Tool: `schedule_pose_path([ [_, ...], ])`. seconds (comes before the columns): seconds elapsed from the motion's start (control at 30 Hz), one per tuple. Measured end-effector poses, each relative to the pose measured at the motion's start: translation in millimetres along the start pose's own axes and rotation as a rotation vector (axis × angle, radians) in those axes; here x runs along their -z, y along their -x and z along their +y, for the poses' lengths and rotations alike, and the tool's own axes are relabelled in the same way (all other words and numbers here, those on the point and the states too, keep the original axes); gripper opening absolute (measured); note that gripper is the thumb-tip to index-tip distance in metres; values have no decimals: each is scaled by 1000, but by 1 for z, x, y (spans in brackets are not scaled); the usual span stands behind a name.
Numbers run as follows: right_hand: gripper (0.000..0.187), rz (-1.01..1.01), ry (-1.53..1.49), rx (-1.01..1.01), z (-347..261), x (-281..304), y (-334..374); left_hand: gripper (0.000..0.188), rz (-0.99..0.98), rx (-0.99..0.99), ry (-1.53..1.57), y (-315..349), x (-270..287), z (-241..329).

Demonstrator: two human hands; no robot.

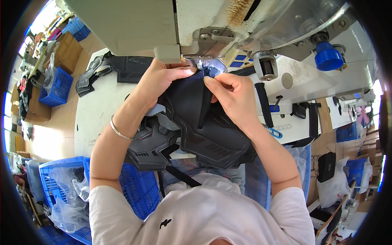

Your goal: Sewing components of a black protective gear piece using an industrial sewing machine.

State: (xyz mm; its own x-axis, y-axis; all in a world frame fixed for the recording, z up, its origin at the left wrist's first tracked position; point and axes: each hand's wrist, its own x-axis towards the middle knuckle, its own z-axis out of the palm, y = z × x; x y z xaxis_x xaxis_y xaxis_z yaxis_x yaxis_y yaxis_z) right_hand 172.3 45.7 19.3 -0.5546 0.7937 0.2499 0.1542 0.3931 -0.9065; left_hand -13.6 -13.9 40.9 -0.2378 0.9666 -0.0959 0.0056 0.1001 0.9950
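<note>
Right at the sewing machine (126, 26), both hands are working close together beneath its head. The left hand (161, 79) is stretching its thumb toward the top edge of a black moulded panel (183, 104); its other fingers are partly hiding, so whether it is gripping or only pressing, nobody can tell from here. The right hand (239, 98) is closing thumb and forefinger in a tight pinch on the upper end of a narrow black strap (203, 108), and that strap is running down over the panel toward the person's body. The panel is lying between the forearms, its top reaching in under the machine. Just beside it, more black moulded pieces (149, 141) are sitting below the left forearm, where a bracelet (117, 130) is circling the wrist. Over on the white table (96, 114), a dark panel (130, 67) is resting near the machine. Out right, another black strap (264, 106) is lying, while down left, a blue crate (67, 160) is holding clear plastic bags (67, 212).
</note>
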Motion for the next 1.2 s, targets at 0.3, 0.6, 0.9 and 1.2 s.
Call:
schedule_pose_path([
  [0.3,18,231,427,503,4,3,-8,22,-49,-15,-50,-7,6,-4],
  [0.6,18,304,37,152,25,1,-27,34,-212,-69,-45,-14,14,-10],
  [0.9,47,54,86,122,-5,1,19,36,-202,-27,19,-13,12,-10],
  [1.2,43,150,84,180,15,-10,26,30,-180,-83,18,-10,7,-9],
])
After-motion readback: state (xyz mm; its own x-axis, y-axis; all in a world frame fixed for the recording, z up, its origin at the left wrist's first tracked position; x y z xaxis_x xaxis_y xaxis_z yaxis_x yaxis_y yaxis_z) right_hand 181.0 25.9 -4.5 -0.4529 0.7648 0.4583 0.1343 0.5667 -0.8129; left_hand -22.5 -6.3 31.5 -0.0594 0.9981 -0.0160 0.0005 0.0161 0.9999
